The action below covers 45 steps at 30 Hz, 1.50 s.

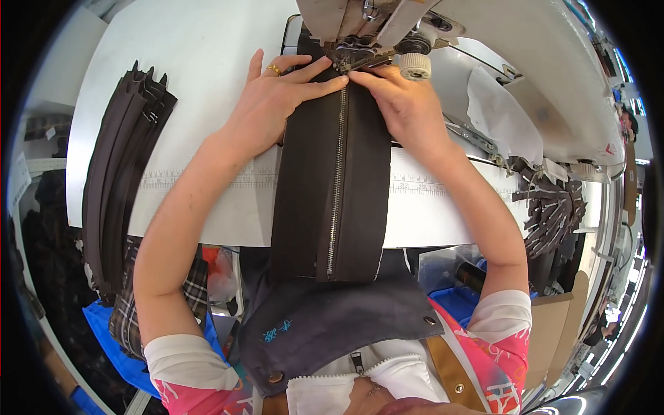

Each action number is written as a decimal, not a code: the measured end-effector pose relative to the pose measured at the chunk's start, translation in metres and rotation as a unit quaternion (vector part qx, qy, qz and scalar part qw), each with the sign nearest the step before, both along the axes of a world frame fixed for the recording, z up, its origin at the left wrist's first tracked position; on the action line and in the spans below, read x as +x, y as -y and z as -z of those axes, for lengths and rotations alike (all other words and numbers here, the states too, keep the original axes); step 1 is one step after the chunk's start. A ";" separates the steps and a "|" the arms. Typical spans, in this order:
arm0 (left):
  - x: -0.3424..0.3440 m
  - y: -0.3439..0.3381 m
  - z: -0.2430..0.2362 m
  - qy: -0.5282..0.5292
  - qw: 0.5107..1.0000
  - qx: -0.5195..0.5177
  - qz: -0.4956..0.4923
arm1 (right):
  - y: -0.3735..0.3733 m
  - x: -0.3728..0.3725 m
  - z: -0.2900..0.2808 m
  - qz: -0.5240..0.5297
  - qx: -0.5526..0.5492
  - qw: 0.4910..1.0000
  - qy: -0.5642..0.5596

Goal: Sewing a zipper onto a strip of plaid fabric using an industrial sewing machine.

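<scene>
A long dark brown fabric panel [366, 159] with a metal zipper [337, 180] down its middle runs from under the sewing machine's presser foot [342, 62] to my lap. My left hand [277, 97] lies on the panel's left side, fingers spread, the index fingertip beside the zipper close to the foot. A gold ring is on one of its fingers. On the right, my right hand [408, 104] grips the panel near the foot, thumb by the zipper and other fingers bent; the machine's dial [415, 66] partly hides them.
A stack of dark folded strips [121, 159] hangs over the table's left edge. At right, a bundle of dark pieces with zipper ends [553, 211] hangs by white paper [501, 111]. The white table [207, 207] bears a printed ruler. A cardboard box [560, 325] stands lower right.
</scene>
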State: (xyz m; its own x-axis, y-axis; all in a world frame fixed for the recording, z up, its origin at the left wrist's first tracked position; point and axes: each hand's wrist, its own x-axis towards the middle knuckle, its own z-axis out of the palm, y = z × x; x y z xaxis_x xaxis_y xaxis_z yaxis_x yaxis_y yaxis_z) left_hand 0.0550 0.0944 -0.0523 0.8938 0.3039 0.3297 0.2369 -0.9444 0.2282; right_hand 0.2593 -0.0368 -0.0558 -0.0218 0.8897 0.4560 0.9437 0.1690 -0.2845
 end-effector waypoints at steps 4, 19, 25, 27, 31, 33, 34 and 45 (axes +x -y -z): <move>-0.009 0.014 -0.005 0.013 0.998 0.065 0.001 | 0.025 0.005 -0.007 0.036 0.009 0.974 -0.225; -0.090 0.075 -0.015 0.030 0.993 -0.016 0.112 | 0.092 -0.066 -0.021 -0.118 -0.054 0.992 -0.007; -0.086 0.084 -0.018 -0.002 0.993 -0.021 0.114 | 0.097 -0.066 -0.016 -0.101 -0.057 0.993 0.016; -0.084 0.085 -0.017 -0.004 0.993 -0.018 0.119 | 0.096 -0.066 -0.016 -0.101 -0.055 0.993 0.016; -0.082 0.086 -0.019 -0.004 0.991 -0.030 0.131 | 0.098 -0.066 -0.016 -0.092 -0.050 0.994 -0.007; -0.083 0.084 -0.017 0.002 0.990 -0.034 0.134 | 0.100 -0.048 -0.020 -0.089 -0.069 0.994 -0.003; -0.084 0.083 -0.016 0.005 0.990 -0.040 0.137 | 0.103 -0.040 -0.022 -0.086 -0.091 0.992 -0.002; -0.086 0.061 -0.060 0.185 0.971 -0.143 -0.052 | 0.129 -0.078 -0.026 -0.109 -0.119 0.984 0.070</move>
State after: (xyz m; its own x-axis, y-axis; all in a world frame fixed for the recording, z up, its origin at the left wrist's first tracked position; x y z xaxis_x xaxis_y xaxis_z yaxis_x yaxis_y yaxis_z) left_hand -0.0305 0.0333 0.0078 0.6902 0.5123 0.5111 0.1788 -0.8051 0.5656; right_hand 0.1810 -0.1657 -0.0301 -0.2719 0.9383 0.2136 0.9250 0.3161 -0.2110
